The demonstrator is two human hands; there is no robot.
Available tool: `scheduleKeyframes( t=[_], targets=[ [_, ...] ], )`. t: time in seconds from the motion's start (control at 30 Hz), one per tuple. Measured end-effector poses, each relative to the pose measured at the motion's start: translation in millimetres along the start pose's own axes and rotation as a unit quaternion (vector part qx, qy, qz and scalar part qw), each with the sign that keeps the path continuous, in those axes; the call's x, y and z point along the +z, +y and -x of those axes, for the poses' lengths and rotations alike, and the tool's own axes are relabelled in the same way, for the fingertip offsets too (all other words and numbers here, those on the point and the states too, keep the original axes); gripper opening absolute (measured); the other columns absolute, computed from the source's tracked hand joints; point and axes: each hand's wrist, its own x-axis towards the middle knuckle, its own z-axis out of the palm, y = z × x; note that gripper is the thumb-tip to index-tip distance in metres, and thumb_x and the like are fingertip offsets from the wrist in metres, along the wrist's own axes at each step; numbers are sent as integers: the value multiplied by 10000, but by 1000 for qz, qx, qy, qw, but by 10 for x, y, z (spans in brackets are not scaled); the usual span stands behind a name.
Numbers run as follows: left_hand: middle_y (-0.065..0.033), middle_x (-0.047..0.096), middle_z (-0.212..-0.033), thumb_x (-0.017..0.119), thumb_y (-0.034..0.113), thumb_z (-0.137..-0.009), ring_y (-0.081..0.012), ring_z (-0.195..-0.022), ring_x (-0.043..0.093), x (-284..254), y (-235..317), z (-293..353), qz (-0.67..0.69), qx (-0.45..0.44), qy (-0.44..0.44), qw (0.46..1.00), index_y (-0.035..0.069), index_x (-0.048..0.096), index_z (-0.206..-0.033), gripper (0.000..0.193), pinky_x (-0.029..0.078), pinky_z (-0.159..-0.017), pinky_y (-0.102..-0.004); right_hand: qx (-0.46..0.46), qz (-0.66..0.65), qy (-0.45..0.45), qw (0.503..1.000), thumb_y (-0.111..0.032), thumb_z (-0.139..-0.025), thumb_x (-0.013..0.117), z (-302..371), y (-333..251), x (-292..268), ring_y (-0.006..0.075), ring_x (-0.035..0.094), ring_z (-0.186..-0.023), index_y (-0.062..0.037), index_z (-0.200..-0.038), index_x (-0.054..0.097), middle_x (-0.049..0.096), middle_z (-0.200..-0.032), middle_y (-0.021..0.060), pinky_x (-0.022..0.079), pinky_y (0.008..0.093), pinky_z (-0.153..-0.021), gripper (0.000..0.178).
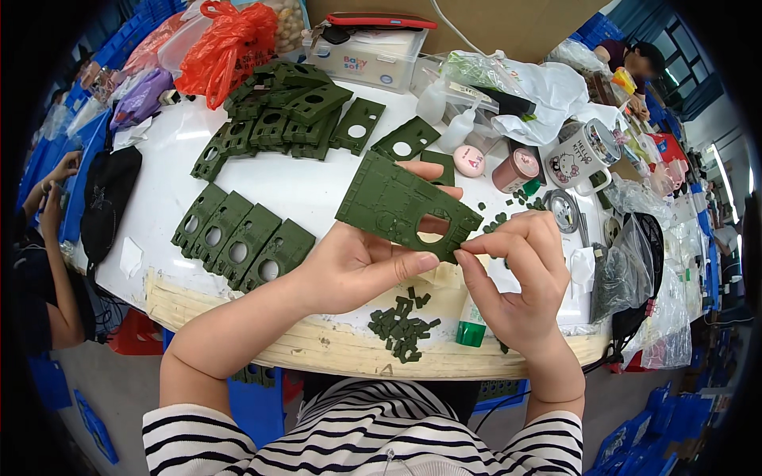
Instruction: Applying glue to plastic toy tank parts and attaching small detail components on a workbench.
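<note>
A dark green plastic model tank hull plate (381,190), with a round hole near one end, is gripped in my left hand (345,270). The thumb presses its near edge, and fingers show behind it and through the hole. My right hand (520,282) has thumb and index finger pinched together at the plate's right corner. Whatever lies between those fingertips is too small to make out. Below the plate, a heap of small dark green pieces (401,327) lies on the table, beside a tube with a green cap (470,333).
Several similar hull plates stand in a row (238,246) at left; more are piled behind (290,107). Loose green bits (508,210), a pink jar (516,170), a white mug (575,163) and a round metal tin (562,208) stand right. A co-worker's arm (59,262) shows far left.
</note>
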Motion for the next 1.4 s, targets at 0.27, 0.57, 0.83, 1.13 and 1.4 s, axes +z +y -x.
scheduleKeyframes(
  t=[0.27,0.57,0.83,1.13,1.4],
  targets=[
    [-192,389,-1415,598,-33,-870,-225,-1243,480,-2,-37,10,-53,34,-15,998,65,201,-1433,696,476,-976,-334,-36,20,5,999,-5,-630,767,-10,25,14,209,463,-687,-73,-774,641,518,-715,22,344,325,-616,202],
    [-130,390,-1393,584,-77,-860,-178,-1245,465,23,-96,39,-41,50,3,998,58,270,-1400,639,479,-979,-301,-35,33,5,999,-6,-623,768,-1,14,19,214,458,-677,-63,-768,635,515,-704,23,338,332,-625,205],
    [-134,381,-1402,580,-82,-858,-184,-1253,459,25,-114,53,-46,56,6,997,63,252,-1406,655,476,-980,-311,-31,39,6,999,-6,-629,766,6,0,32,219,461,-674,-56,-763,627,510,-700,29,343,338,-628,199],
    [-132,391,-1395,581,-67,-865,-181,-1237,472,31,-88,52,-60,50,9,997,63,247,-1410,653,482,-969,-308,-27,28,0,999,-8,-645,760,-7,-1,20,220,465,-673,-55,-769,630,516,-709,33,347,336,-624,185],
    [-188,378,-1412,602,65,-893,-278,-1238,485,19,-19,0,74,-25,29,997,109,172,-1460,713,495,-977,-429,-2,-37,-3,999,-15,-702,739,-21,29,-86,198,462,-680,-60,-876,692,535,-743,23,351,314,-620,186]
  ],
)
